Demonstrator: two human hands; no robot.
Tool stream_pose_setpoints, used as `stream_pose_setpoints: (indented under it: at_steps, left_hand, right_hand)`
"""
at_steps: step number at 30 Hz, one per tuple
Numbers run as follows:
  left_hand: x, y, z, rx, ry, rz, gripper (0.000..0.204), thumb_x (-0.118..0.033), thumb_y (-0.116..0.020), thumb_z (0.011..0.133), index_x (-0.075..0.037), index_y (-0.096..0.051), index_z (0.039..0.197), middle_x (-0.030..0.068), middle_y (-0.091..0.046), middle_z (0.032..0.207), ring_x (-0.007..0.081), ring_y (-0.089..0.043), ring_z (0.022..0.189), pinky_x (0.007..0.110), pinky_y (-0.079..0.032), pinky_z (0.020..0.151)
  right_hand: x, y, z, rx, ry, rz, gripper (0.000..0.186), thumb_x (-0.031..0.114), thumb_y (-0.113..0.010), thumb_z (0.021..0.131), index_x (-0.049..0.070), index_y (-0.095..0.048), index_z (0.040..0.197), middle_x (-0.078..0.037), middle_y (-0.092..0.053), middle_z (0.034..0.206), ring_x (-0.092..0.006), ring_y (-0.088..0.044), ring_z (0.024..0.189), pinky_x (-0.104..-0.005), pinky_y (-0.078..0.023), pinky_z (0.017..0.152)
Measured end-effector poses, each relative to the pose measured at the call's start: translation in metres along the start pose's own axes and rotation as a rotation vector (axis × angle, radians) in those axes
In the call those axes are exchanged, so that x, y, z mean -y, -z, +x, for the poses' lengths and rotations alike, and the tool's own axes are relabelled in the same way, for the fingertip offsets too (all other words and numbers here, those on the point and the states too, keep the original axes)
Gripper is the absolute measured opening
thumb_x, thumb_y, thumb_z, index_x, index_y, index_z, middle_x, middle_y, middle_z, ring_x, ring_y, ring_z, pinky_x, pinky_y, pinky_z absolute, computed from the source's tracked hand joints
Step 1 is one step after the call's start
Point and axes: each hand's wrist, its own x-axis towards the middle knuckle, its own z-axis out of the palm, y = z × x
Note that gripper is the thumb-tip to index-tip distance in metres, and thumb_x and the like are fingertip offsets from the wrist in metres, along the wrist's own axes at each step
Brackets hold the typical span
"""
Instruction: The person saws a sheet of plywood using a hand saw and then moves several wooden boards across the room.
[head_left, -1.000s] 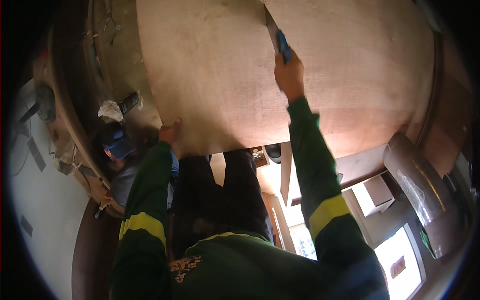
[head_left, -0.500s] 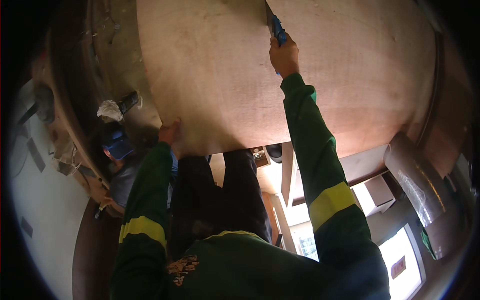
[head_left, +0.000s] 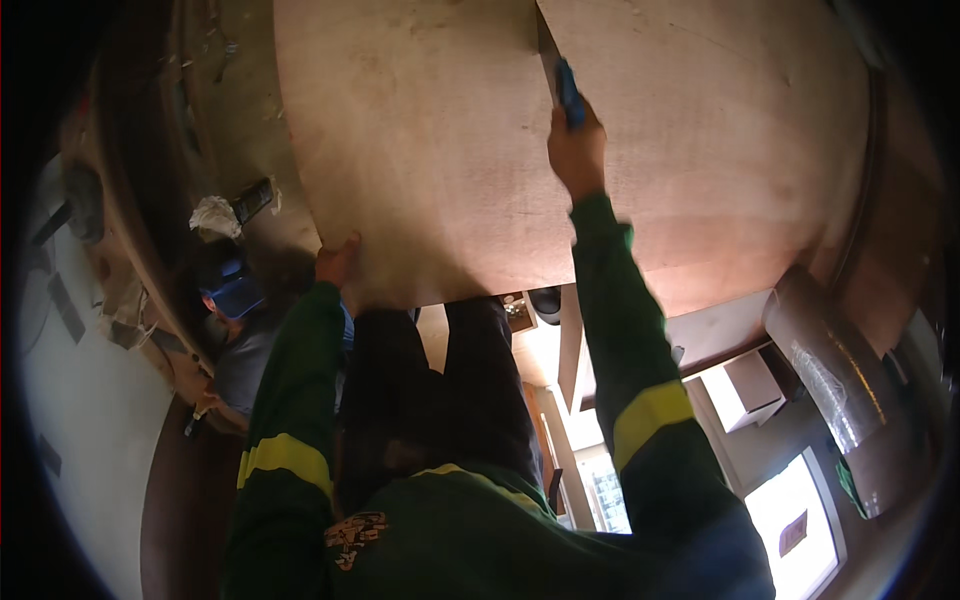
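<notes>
A large sheet of light brown plywood (head_left: pixel 430 150) spreads out before me. My right hand (head_left: pixel 578 150) is wrapped round the blue handle of a handsaw (head_left: pixel 548 50), whose thin blade runs away from me into the sheet and out past the top of the view. At the sheet's near left corner, my left hand (head_left: pixel 338 262) grips the edge, thumb on the top face; its other fingers are mostly hidden.
Low on the left is another person (head_left: pixel 240 370) in a blue cap, one hand holding a small tool. Beyond lies a crumpled whitish bundle (head_left: pixel 215 216) beside a dark object (head_left: pixel 254 200). A shiny wrapped brown roll (head_left: pixel 835 365) stands at the right.
My right hand has drawn the handsaw back toward me, and its forearm has come closer. My left hand stays on the sheet's corner.
</notes>
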Motion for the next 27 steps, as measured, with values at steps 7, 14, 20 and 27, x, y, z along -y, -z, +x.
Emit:
stream_pose_setpoints:
  at_steps: [7, 14, 20, 27]
  left_hand:
    - [0.007, 0.013, -0.010, -0.017, -0.038, 0.010, 0.083, -0.059, -0.081, 0.077, 0.009, -0.066, 0.123, 0.0208, -0.073, 0.116, 0.0286, -0.069, 0.112, 0.037, -0.053, 0.095]
    - [-0.004, -0.003, -0.014, -0.011, -0.034, -0.076, 0.082, -0.058, -0.081, 0.077, 0.009, -0.066, 0.122, 0.0214, -0.073, 0.116, 0.0293, -0.070, 0.111, 0.038, -0.053, 0.096]
    - [-0.010, -0.005, -0.008, 0.023, 0.037, 0.030, 0.082, -0.058, -0.080, 0.078, 0.009, -0.066, 0.123, 0.0213, -0.072, 0.117, 0.0283, -0.070, 0.111, 0.038, -0.054, 0.094]
    - [0.014, 0.012, -0.003, 0.012, 0.039, 0.000, 0.084, -0.057, -0.081, 0.077, 0.009, -0.065, 0.126, 0.0205, -0.072, 0.120, 0.0283, -0.069, 0.113, 0.037, -0.053, 0.096]
  right_hand:
    - [0.006, 0.021, -0.052, 0.094, -0.118, 0.017, 0.041, 0.019, -0.062, 0.097, -0.003, -0.059, 0.131, -0.029, -0.071, 0.099, -0.0467, -0.069, 0.094, -0.0473, -0.055, 0.081]
    - [0.037, 0.090, -0.153, 0.068, -0.257, 0.040, 0.040, 0.015, -0.061, 0.100, -0.001, -0.057, 0.136, -0.018, -0.070, 0.089, -0.0198, -0.069, 0.078, -0.0338, -0.054, 0.068]
    - [0.004, -0.015, 0.042, 0.041, -0.135, -0.056, 0.039, 0.021, -0.061, 0.097, -0.003, -0.060, 0.128, -0.028, -0.071, 0.097, -0.0455, -0.069, 0.090, -0.0484, -0.055, 0.078]
    - [0.026, 0.071, -0.125, 0.128, -0.223, 0.009, 0.045, 0.019, -0.061, 0.100, -0.003, -0.055, 0.138, -0.023, -0.071, 0.094, -0.0306, -0.072, 0.081, -0.0395, -0.056, 0.073]
